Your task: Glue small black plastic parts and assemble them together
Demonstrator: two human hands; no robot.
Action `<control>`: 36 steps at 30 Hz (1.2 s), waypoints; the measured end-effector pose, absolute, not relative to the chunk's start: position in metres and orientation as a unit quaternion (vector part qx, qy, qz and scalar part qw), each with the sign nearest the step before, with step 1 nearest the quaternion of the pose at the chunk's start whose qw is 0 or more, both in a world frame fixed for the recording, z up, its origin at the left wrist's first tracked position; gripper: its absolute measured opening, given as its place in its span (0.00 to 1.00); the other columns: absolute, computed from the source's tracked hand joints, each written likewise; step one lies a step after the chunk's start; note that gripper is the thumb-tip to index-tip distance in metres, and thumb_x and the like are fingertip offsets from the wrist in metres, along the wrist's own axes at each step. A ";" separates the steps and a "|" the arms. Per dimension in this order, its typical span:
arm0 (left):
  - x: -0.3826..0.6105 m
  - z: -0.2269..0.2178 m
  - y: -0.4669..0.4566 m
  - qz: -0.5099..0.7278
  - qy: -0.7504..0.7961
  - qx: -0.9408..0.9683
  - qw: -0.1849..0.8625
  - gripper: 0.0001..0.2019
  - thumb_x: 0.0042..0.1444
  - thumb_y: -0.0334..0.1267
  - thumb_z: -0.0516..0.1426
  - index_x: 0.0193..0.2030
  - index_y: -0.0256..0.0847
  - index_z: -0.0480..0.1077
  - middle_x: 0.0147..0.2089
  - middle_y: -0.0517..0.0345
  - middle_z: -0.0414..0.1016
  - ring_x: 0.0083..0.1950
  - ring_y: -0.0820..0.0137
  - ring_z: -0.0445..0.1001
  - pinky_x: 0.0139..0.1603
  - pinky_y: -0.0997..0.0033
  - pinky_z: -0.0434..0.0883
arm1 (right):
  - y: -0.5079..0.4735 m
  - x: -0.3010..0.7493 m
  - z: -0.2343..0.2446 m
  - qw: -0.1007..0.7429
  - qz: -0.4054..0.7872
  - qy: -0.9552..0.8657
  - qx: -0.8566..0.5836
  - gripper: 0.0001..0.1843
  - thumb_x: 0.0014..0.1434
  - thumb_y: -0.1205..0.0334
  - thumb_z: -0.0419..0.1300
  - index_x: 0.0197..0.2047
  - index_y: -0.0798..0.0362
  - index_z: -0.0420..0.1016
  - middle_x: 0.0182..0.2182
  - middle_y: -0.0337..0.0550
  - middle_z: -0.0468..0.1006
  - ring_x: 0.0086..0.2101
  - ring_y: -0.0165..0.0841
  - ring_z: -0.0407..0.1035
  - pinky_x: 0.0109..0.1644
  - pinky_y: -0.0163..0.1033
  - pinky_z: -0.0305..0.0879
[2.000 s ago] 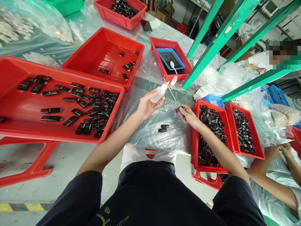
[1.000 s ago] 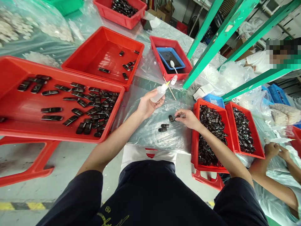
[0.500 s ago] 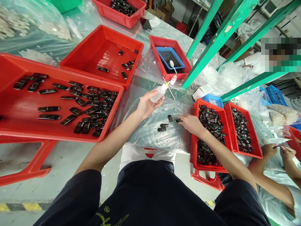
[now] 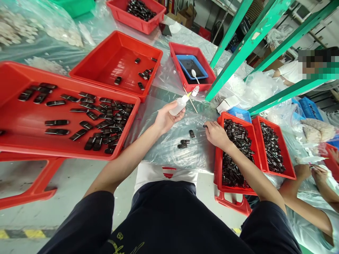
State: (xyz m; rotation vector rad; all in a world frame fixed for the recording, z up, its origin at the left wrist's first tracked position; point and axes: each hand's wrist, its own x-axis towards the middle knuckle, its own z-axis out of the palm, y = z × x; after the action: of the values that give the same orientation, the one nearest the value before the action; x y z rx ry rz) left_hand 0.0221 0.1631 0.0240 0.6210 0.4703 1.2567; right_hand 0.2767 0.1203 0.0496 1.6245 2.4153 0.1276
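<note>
My left hand (image 4: 168, 115) is closed round a translucent squeeze bottle (image 4: 178, 106), its yellow-tipped nozzle angled up to the right. In the fingertips of my right hand (image 4: 216, 134) is a small dark glossy piece (image 4: 205, 126), mostly hidden by the fingers and held over the plastic-covered table (image 4: 164, 151). Between my hands lie a single dark piece (image 4: 192, 133) and, nearer to me, two more dark pieces (image 4: 183, 143) close together. Beyond the bottle are a small white bottle (image 4: 195, 90) and a thin wooden stick (image 4: 192, 102).
A large red tray (image 4: 23, 121) with several dark pieces is at left, another red tray (image 4: 97, 60) behind it. Full red bins (image 4: 219, 169) stand at right. A blue tray (image 4: 186, 57) holds dark liquid and a white spoon (image 4: 194, 73). Green posts (image 4: 233, 49) rise ahead. A co-worker's hands (image 4: 311, 172) are far right.
My right hand has risen a little away from me with the dark piece between its fingers. My left hand and its bottle have stayed in place.
</note>
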 end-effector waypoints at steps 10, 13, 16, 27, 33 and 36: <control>0.022 0.025 0.162 0.571 0.218 0.278 0.741 0.22 0.47 0.51 0.71 0.41 0.35 0.79 0.31 0.55 0.78 0.27 0.74 0.72 0.23 0.73 0.63 | 0.125 0.268 0.049 0.162 0.028 0.807 0.567 0.20 0.77 0.66 0.44 0.59 0.63 0.74 0.48 0.62 0.84 0.51 0.49 0.77 0.53 0.46 0.63; 0.022 0.025 0.162 0.571 0.216 0.275 0.743 0.22 0.46 0.50 0.71 0.41 0.34 0.79 0.31 0.55 0.78 0.27 0.74 0.71 0.23 0.73 0.63 | 0.125 0.265 0.048 0.157 0.013 0.801 0.578 0.20 0.78 0.61 0.46 0.60 0.60 0.74 0.48 0.59 0.85 0.48 0.47 0.79 0.48 0.43 0.64; 0.022 0.025 0.161 0.567 0.223 0.272 0.745 0.21 0.47 0.50 0.71 0.41 0.34 0.79 0.32 0.55 0.78 0.27 0.74 0.72 0.24 0.73 0.64 | 0.129 0.263 0.044 0.166 0.010 0.785 0.596 0.21 0.78 0.57 0.47 0.57 0.57 0.78 0.45 0.57 0.87 0.46 0.47 0.81 0.44 0.41 0.65; 0.021 0.028 0.160 0.572 0.215 0.273 0.743 0.20 0.48 0.49 0.71 0.40 0.34 0.79 0.31 0.54 0.78 0.26 0.75 0.70 0.22 0.74 0.62 | 0.128 0.240 0.046 0.144 -0.009 0.766 0.627 0.31 0.75 0.37 0.52 0.61 0.56 0.75 0.45 0.57 0.88 0.48 0.51 0.83 0.47 0.44 0.71; 0.022 0.028 0.159 0.572 0.210 0.275 0.743 0.20 0.48 0.48 0.72 0.41 0.34 0.80 0.31 0.55 0.78 0.26 0.76 0.71 0.22 0.75 0.62 | 0.122 0.216 0.046 0.190 -0.067 0.786 0.584 0.27 0.76 0.42 0.52 0.56 0.57 0.78 0.49 0.58 0.87 0.50 0.51 0.82 0.49 0.47 0.72; 0.022 0.028 0.159 0.577 0.218 0.276 0.738 0.19 0.48 0.48 0.71 0.39 0.35 0.79 0.31 0.55 0.77 0.26 0.76 0.70 0.22 0.74 0.62 | 0.123 0.211 0.045 0.200 -0.084 0.799 0.561 0.23 0.76 0.49 0.52 0.57 0.59 0.76 0.50 0.60 0.86 0.50 0.53 0.82 0.48 0.47 0.71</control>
State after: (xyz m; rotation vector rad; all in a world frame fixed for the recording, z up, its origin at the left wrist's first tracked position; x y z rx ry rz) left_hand 0.0221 0.1590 0.0279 0.6060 0.4779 1.2659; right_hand 0.2105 0.1227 0.0445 1.5687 2.2330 -0.2343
